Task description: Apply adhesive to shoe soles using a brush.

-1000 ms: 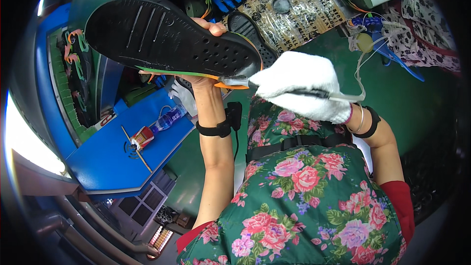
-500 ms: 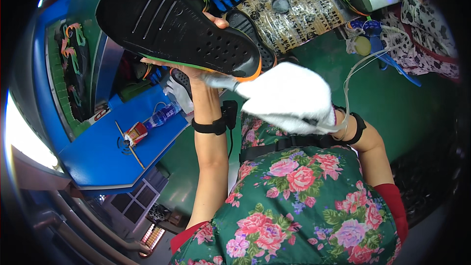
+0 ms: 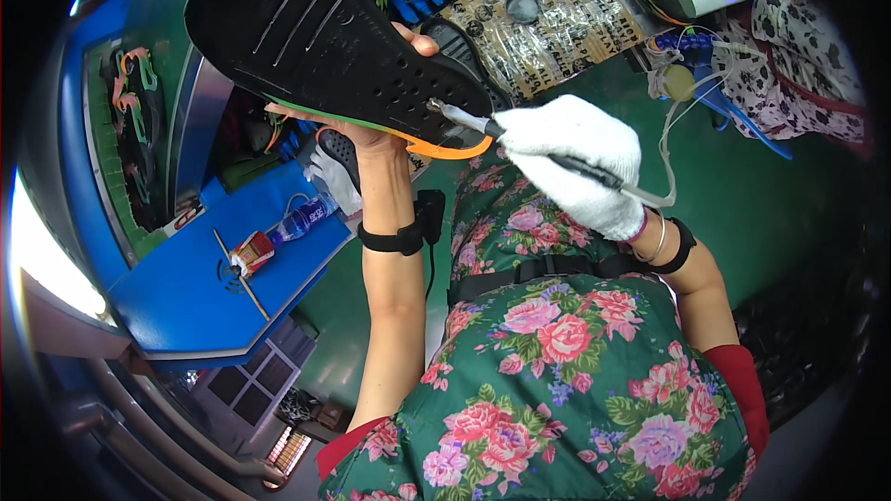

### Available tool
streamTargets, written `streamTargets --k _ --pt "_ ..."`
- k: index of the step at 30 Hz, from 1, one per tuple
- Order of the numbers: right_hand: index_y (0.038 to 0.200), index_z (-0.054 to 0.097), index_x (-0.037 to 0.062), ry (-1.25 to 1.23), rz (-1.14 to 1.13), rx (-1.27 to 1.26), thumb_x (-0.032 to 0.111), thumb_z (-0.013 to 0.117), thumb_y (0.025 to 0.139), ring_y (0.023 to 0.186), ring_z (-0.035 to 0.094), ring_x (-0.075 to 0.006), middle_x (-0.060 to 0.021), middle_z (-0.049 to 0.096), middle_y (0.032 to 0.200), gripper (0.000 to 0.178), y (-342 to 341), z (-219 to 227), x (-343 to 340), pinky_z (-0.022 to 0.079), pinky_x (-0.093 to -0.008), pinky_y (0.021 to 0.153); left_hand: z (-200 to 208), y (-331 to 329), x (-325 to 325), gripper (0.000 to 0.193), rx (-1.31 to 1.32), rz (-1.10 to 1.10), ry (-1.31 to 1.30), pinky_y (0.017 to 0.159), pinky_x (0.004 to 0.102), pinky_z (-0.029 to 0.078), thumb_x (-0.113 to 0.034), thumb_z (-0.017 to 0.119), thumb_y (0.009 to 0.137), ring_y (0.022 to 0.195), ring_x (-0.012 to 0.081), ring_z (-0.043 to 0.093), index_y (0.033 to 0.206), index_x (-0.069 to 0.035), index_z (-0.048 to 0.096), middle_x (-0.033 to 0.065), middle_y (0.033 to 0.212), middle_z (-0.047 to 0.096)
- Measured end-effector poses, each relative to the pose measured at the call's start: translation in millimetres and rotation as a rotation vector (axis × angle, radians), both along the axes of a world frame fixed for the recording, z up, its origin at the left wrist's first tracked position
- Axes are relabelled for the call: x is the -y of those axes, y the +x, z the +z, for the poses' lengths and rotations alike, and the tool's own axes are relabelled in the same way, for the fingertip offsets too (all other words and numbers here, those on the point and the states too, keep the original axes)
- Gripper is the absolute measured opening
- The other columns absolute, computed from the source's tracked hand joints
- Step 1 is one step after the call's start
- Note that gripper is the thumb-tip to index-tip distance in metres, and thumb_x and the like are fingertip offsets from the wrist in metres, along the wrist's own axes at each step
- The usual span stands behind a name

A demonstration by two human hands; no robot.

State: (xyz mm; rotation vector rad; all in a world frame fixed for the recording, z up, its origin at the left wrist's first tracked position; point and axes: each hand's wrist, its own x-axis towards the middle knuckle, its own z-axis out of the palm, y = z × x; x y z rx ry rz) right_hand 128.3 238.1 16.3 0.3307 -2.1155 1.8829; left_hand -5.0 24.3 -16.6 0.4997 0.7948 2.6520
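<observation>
A big black shoe sole [image 3: 343, 56] with rows of small holes and a green-to-orange rim is held up at the upper left. My bare left hand [image 3: 371, 130] grips it from behind, with fingertips showing at its upper edge. In a white glove, my right hand [image 3: 580, 162] is closed round a slim brush [image 3: 464, 119] with a dark handle and a thin tube at its rear end. The brush's tip is on or just over the sole's face, near the holes at the orange end; contact cannot be told for sure.
Behind the held sole, another black sole [image 3: 455, 42] lies beside a tape-covered board [image 3: 548, 23]. A bottle [image 3: 302, 218] and a small red carton [image 3: 251, 253] stand on the blue table [image 3: 186, 297]. Another person's patterned sleeve [image 3: 789, 65] is at the upper right, near a blue tool.
My right hand has brought the brush from below the sole's rim up onto its face, among the holes near the orange end. The held sole has barely shifted.
</observation>
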Motion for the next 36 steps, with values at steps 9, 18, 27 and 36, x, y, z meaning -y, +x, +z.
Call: streamTargets --k 9,18,27,36 --pt "0.097 0.077 -0.0005 -0.346 0.119 0.326 -0.005 0.076 0.079 0.092 0.074 -0.023 -0.016 0.077 0.102 0.019 4.1 7.0 0.7 0.058 -0.0351 0.082 12.4 5.9 -10.8 0.123 0.002 -0.105 0.012 0.09 0.0457 0.051 -0.101 0.047 0.061 0.091 0.0323 0.065 0.113 0.01 0.059 0.019 0.099 0.063" --pt "0.101 0.076 0.0028 0.026 0.082 -0.154 -0.001 0.078 0.079 0.086 0.073 -0.0261 -0.013 0.076 0.102 0.023 5.7 -5.9 -1.0 0.058 -0.0353 0.074 14.1 3.3 -5.3 0.086 -0.043 -0.106 -0.101 0.087 0.044 0.054 -0.079 0.06 0.082 0.089 0.0321 0.069 0.105 0.004 0.064 0.0182 0.091 0.066" --pt "0.107 0.077 0.0076 0.0 0.171 -0.171 0.002 0.08 0.077 0.084 0.071 -0.0245 -0.0082 0.076 0.103 0.03 11.4 1.9 -3.2 0.057 -0.0348 0.073 24.9 -0.5 -9.4 0.079 -0.117 -0.143 -0.115 0.087 0.0419 0.055 -0.066 0.063 0.089 0.09 0.0317 0.069 0.11 0.01 0.062 0.0184 0.096 0.065" --pt "0.109 0.077 0.0104 0.076 0.158 -0.286 0.003 0.08 0.078 0.083 0.07 -0.0236 -0.0068 0.076 0.103 0.032 10.2 4.1 5.8 0.057 -0.0344 0.073 28.6 0.9 -13.5 0.099 -0.094 -0.184 -0.127 0.085 0.0395 0.055 -0.08 0.059 0.082 0.092 0.0304 0.067 0.113 0.014 0.06 0.0191 0.1 0.064"
